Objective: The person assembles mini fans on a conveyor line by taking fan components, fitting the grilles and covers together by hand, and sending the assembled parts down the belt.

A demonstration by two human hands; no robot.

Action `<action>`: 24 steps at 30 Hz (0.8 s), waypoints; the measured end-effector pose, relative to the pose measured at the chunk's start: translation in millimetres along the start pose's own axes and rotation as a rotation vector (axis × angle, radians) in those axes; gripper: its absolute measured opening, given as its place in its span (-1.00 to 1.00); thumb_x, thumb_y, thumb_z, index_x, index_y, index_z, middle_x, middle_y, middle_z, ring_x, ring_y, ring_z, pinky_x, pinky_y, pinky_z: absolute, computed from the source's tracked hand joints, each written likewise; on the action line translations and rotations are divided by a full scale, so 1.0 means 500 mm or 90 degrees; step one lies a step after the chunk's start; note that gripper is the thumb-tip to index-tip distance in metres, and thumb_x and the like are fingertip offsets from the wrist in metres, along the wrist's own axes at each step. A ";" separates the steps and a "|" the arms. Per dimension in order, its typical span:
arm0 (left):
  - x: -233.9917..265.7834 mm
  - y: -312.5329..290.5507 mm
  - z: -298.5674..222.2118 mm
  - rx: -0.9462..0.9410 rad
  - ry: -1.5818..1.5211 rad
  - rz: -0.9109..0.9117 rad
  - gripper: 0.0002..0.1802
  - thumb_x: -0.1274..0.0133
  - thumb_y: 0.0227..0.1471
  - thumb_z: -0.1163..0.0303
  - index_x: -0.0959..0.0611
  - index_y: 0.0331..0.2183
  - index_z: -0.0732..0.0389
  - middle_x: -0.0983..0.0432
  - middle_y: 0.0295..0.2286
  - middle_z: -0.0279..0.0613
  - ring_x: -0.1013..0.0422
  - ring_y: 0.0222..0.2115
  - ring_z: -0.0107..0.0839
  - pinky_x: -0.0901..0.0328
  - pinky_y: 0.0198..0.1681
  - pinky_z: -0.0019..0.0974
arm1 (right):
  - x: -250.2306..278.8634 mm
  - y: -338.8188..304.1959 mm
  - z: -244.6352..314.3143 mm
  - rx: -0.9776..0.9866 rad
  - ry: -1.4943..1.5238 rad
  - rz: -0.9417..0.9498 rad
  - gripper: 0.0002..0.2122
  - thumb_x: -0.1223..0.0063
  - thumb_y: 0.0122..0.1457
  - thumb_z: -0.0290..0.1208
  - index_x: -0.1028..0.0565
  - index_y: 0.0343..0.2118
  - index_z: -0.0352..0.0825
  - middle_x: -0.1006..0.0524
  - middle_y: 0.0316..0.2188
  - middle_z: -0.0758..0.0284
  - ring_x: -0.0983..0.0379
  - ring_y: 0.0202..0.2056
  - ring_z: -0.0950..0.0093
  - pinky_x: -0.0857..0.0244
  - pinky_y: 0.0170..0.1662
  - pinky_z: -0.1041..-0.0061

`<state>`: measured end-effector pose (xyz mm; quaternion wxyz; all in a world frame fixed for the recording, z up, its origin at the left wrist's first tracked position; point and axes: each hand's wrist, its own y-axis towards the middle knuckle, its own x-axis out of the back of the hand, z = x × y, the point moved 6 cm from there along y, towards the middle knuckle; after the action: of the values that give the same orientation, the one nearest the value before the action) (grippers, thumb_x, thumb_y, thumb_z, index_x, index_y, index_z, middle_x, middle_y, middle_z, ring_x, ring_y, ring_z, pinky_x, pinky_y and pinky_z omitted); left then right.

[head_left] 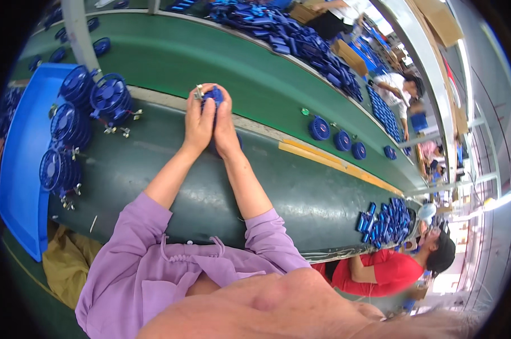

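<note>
Both of my hands are pressed together around a small blue fan head (213, 95) over the near edge of the green belt. My left hand (199, 125) closes on its left side, and a small pale part with metal (198, 92) sticks out by the fingertips. My right hand (226, 127) wraps its right side; palms and fingers hide most of the fan. Another blue round piece (238, 139) shows partly behind my right wrist. To the left, stacks of blue fan heads (110, 97) with small wired connectors stand on the dark green table (154, 150).
A blue tray (25, 164) stands at the left edge. Several fan heads (319, 128) lie along the green conveyor belt (165, 48). Blue handle-like parts (386, 221) are piled at the right, beside a person in red (388, 271). A metal post (79, 37) rises at upper left.
</note>
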<state>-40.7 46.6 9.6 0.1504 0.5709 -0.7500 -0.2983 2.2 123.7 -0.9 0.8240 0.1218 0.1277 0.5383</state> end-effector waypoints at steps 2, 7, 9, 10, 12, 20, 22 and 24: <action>-0.005 0.009 0.014 0.135 -0.126 0.023 -0.62 0.25 0.27 0.25 -0.43 -0.01 0.26 -0.38 -0.06 -0.12 -0.31 -0.04 -0.36 -0.18 0.03 -0.33 | 0.006 -0.001 0.037 0.098 -0.168 0.035 -0.44 0.39 0.33 -0.03 -0.01 0.24 -0.34 -0.16 0.17 0.15 -0.11 0.19 0.31 0.04 0.22 0.40; -0.015 0.005 -0.012 0.045 -0.060 0.030 -0.56 0.35 0.29 0.20 -0.46 -0.03 0.29 -0.45 -0.12 -0.12 -0.37 -0.13 -0.39 -0.24 -0.03 -0.33 | 0.006 -0.005 0.021 0.135 -0.030 -0.004 -0.42 0.20 0.27 -0.08 -0.01 0.22 -0.33 -0.17 0.12 0.16 -0.12 0.15 0.34 0.00 0.20 0.38; -0.004 0.002 0.007 0.042 -0.046 0.020 -0.57 0.32 0.28 0.22 -0.47 -0.04 0.31 -0.47 -0.14 -0.12 -0.40 -0.18 -0.38 -0.27 -0.07 -0.32 | -0.005 -0.002 0.003 0.069 0.051 0.011 -0.44 0.22 0.28 -0.09 -0.03 0.20 -0.33 -0.18 0.11 0.18 -0.13 0.13 0.37 0.00 0.19 0.39; -0.004 0.003 0.004 0.038 -0.029 0.014 -0.56 0.32 0.28 0.22 -0.47 -0.04 0.32 -0.48 -0.16 -0.12 -0.42 -0.22 -0.39 -0.29 -0.11 -0.32 | -0.005 -0.002 -0.003 0.051 0.068 0.013 -0.47 0.21 0.28 -0.12 -0.03 0.20 -0.31 -0.18 0.11 0.19 -0.15 0.10 0.39 -0.03 0.18 0.40; -0.004 -0.001 0.016 0.054 -0.050 0.021 -0.59 0.30 0.27 0.24 -0.48 -0.05 0.30 -0.47 -0.15 -0.10 -0.41 -0.17 -0.36 -0.27 -0.06 -0.32 | 0.004 -0.003 -0.011 0.031 0.043 0.006 -0.47 0.19 0.27 -0.14 -0.04 0.20 -0.31 -0.19 0.10 0.18 -0.17 0.09 0.39 -0.04 0.17 0.41; -0.028 -0.030 0.127 0.100 0.139 0.147 -0.60 0.05 0.15 0.27 -0.45 0.00 0.22 -0.39 -0.04 -0.01 -0.35 -0.05 -0.14 -0.27 -0.05 -0.26 | 0.238 0.062 -0.017 0.093 -0.448 -0.244 -0.45 -0.16 0.04 -0.22 -0.32 0.04 -0.41 -0.41 -0.09 0.02 -0.37 -0.08 0.14 -0.26 -0.02 0.26; -0.033 -0.028 0.122 0.073 0.156 0.130 -0.67 -0.03 0.05 0.41 -0.52 -0.09 0.16 -0.42 -0.08 -0.07 -0.39 -0.13 -0.18 -0.36 -0.23 -0.31 | 0.337 0.047 -0.009 0.120 -0.708 -0.314 -0.34 -0.25 -0.04 -0.23 -0.24 0.11 -0.38 -0.34 -0.02 -0.09 -0.31 -0.05 -0.02 -0.22 0.02 0.14; -0.004 -0.024 0.131 0.096 0.174 0.112 -0.69 -0.02 0.05 0.41 -0.53 -0.11 0.16 -0.42 -0.08 -0.09 -0.41 -0.16 -0.19 -0.36 -0.24 -0.31 | 0.337 0.019 -0.012 0.072 -0.825 -0.316 -0.30 -0.25 -0.04 -0.27 -0.18 0.16 -0.32 -0.18 0.08 -0.24 -0.15 0.08 -0.15 -0.13 0.10 0.07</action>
<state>-68.1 64.4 -48.7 0.2336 0.5481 -0.7897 -0.1464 57.5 282.3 -16.6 0.8251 0.4287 -0.3381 0.1454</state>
